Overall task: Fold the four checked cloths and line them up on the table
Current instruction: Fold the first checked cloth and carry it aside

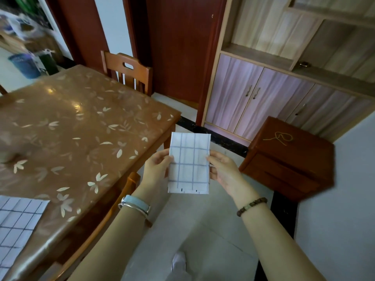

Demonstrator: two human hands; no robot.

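A white cloth with blue checks, folded into a narrow upright rectangle point(189, 163), hangs in the air over the floor to the right of the table point(81, 128). My left hand point(157, 169) pinches its left edge and my right hand point(223, 171) pinches its right edge. Another checked cloth point(16, 226) lies spread flat on the table's near left corner, partly cut off by the frame edge. No other checked cloths are in view.
The table has a glossy brown leaf-patterned cover. One wooden chair point(129, 74) stands at its far side, another point(113, 209) at its near right edge. A red-brown bedside cabinet point(290, 159) stands on the floor at right, below a wall unit point(263, 98).
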